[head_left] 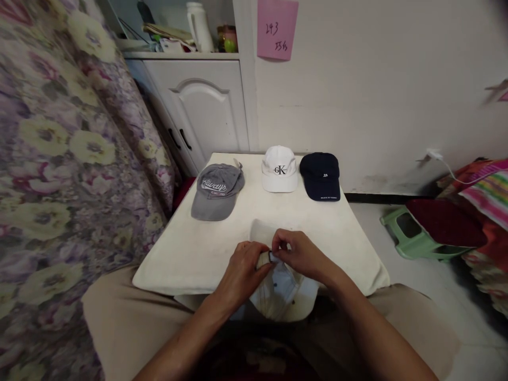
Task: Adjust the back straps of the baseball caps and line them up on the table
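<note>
A pale cap (283, 299) is held at the near edge of the table, with its crown toward me and what looks like its brim on the far side. My left hand (246, 267) is closed, thumb and fingers pinching the cap's edge by a small dark buckle (271, 256). Just right of the buckle, my right hand (298, 253) pinches the cap's strap; its fingertips partly hide that strap. Beyond my hands lie a grey cap (216, 193) with white lettering, a white cap (279, 170) with black letters, and a navy cap (320, 175).
The caps rest on a table with a cream cover (190, 254). Behind it stand a white cabinet (206, 111) and a wall bearing a pink note (277, 29). A floral curtain (71, 185) hangs at left; a green stool (416, 238) stands at right.
</note>
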A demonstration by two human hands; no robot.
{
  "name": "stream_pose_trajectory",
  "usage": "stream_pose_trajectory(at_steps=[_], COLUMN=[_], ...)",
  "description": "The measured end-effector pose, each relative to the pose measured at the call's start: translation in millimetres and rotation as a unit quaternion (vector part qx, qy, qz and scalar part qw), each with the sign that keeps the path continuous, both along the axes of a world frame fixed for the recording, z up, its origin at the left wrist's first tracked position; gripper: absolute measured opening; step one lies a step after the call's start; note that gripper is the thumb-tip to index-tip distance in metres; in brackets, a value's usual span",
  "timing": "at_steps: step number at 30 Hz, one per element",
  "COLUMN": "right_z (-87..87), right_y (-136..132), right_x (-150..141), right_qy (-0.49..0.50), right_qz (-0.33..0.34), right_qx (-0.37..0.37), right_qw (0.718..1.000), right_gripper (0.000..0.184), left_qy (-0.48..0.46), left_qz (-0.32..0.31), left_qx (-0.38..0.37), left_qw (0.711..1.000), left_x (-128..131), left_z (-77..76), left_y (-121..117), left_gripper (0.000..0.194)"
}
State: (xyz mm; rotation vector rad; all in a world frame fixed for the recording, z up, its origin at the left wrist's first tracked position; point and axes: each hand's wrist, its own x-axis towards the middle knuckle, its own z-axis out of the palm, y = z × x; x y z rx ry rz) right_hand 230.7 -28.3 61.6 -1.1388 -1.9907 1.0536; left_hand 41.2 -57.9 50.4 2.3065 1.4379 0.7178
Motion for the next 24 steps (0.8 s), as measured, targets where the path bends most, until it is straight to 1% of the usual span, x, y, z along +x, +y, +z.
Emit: stream_pose_trajectory(at_steps=[3, 5, 9, 13, 15, 17, 20, 24], right_z=[1.2, 1.3, -0.6, -2.2, -2.6, -4.1, -10.0, -21.2], right_y=[0, 1, 0, 0, 3, 6, 12, 16], right_x=[1, 0, -5, -5, 0, 6, 11, 11], right_qy=[-0.039, -0.044, -0.016, 0.017, 0.039, 0.07, 0.133, 0.187], right_qz=[0.003, -0.007, -0.03, -0.036, -0.016, 0.021, 0.074, 0.096], right_qx=[0.044, 0.065, 0.059, 0.017, 0.001, -0.018, -0.087, -0.184], right_qw=[0.998, 0.997, 0.998, 0.999, 0.999, 0.997, 0.985, 0.96], right_gripper=[0.02, 0.022, 0.022, 0.016, 0.012, 0.012, 0.01, 0.016], left_qy=[-0.001, -0.005, -0.024, -0.06, -0.086, -0.117, -0.158, -0.179], left_qz=[-0.008, -0.004, 0.004, 0.015, 0.024, 0.028, 0.02, 0.011], left_qx=[-0.004, -0.011, -0.048, -0.09, -0.106, -0.12, -0.138, -0.161], left_qw=[1.0, 1.0, 0.999, 0.994, 0.99, 0.985, 0.978, 0.971], left_x=[0, 1, 0, -3, -6, -8, -10, -12], left_z=[-1.6, -2.4, -2.0, 0.8, 2.6, 4.2, 6.1, 7.6], left_y=[1, 2, 4, 4, 4, 5, 6, 6], left_gripper=[0.022, 0.021, 0.018, 0.016, 0.015, 0.016, 0.016, 0.017])
